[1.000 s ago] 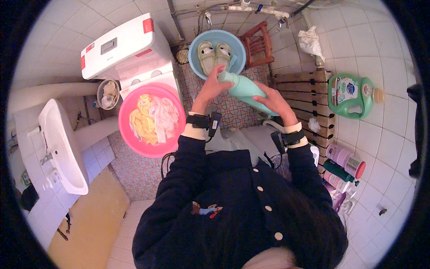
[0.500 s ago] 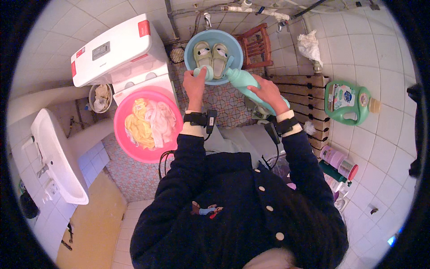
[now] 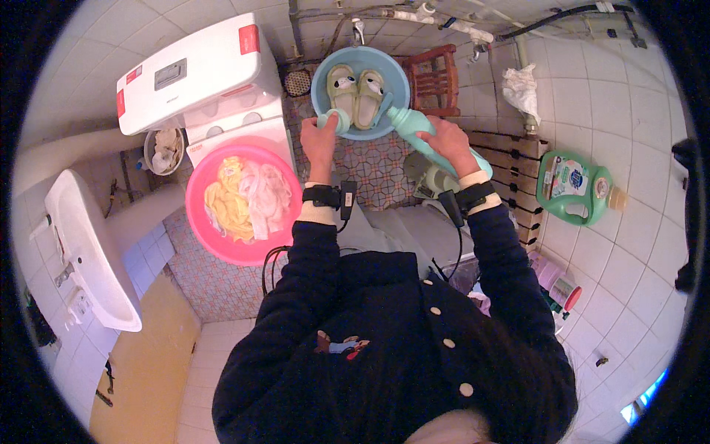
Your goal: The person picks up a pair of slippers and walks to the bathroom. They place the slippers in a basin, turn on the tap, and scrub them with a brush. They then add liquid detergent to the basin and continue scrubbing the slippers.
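Note:
My left hand (image 3: 318,146) pinches a mint-green cap (image 3: 339,121) at the near left rim of the blue basin (image 3: 320,103). My right hand (image 3: 450,142) is wrapped round a mint-green bottle (image 3: 413,127), which lies tilted with its uncapped neck toward the basin. Cap and bottle neck are apart. Inside the basin sits a pair of pale green slippers (image 3: 342,92) with eye-like patterns. A blue-green, handle-like piece (image 3: 384,108) leans beside the right slipper; its kind is unclear.
A pink basin (image 3: 198,222) of yellow and pink cloth stands left, beside a white washing machine (image 3: 214,81). A red-brown small chair (image 3: 435,78) is behind the bottle. At right are a slatted wooden rack (image 3: 518,166), a green detergent jug (image 3: 566,194) and a pink-purple container (image 3: 549,274).
My right hand has drawn the bottle a little to the right, widening the gap between its neck and the cap. My left hand keeps nearly the same place. The view has shifted slightly.

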Action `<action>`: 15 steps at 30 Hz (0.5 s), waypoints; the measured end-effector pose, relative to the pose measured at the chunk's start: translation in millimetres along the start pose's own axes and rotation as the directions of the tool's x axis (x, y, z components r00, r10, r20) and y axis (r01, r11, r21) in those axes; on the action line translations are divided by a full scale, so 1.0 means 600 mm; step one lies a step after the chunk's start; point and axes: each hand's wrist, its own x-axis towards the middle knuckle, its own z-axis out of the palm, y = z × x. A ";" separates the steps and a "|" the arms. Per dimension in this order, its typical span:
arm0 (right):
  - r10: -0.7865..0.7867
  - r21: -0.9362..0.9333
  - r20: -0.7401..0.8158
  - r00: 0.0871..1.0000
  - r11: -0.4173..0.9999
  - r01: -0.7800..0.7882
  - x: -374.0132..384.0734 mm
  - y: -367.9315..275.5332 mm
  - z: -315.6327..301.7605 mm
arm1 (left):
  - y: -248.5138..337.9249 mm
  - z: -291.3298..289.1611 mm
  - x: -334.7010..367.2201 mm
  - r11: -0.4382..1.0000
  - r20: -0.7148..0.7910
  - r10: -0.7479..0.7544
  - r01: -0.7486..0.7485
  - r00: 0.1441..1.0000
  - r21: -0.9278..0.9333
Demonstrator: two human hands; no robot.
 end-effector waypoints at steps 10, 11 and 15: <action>0.024 -0.080 0.019 1.000 0.997 -0.023 0.016 -0.019 -0.021 | 0.002 -0.001 0.013 0.999 0.025 -0.044 0.043 0.999 0.026; 0.040 -0.092 0.036 0.999 0.995 -0.037 0.017 -0.022 -0.024 | 0.001 -0.002 0.014 0.998 0.032 -0.054 0.054 0.998 0.011; 0.047 -0.103 0.039 0.998 0.994 -0.043 0.019 -0.033 -0.034 | -0.003 -0.002 0.017 1.000 0.017 -0.016 0.015 1.000 0.011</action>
